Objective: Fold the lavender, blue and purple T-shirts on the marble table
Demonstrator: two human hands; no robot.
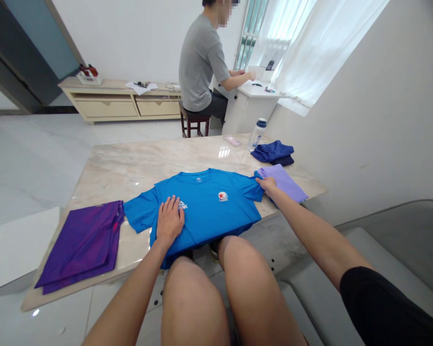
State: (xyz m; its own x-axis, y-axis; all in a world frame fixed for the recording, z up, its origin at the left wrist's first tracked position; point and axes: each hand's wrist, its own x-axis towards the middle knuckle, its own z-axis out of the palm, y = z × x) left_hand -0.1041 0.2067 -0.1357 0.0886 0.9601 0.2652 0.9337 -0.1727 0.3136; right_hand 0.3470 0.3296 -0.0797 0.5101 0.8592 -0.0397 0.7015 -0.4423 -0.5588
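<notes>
A blue T-shirt [205,211] lies spread face up on the marble-topped table, its hem hanging over the near edge by my knees. My left hand [170,218] rests flat on its chest, fingers stretched over part of a white print. At the sleeve on the right, my right hand [267,184] has its fingers closed on the blue cloth's edge. Just beside that hand lies a folded lavender cloth [285,183], with a bit of blue fabric showing at its corner. A folded purple garment [82,242] sits to the left, touching or nearly touching the other sleeve.
Folded navy clothing [273,152] and a water bottle [257,134] stand at the table's [130,158] far right. Beyond, a person [202,62] sits on a stool at a white desk [254,98]. A low cabinet [104,106] runs along the wall. A grey sofa [375,254] is at right.
</notes>
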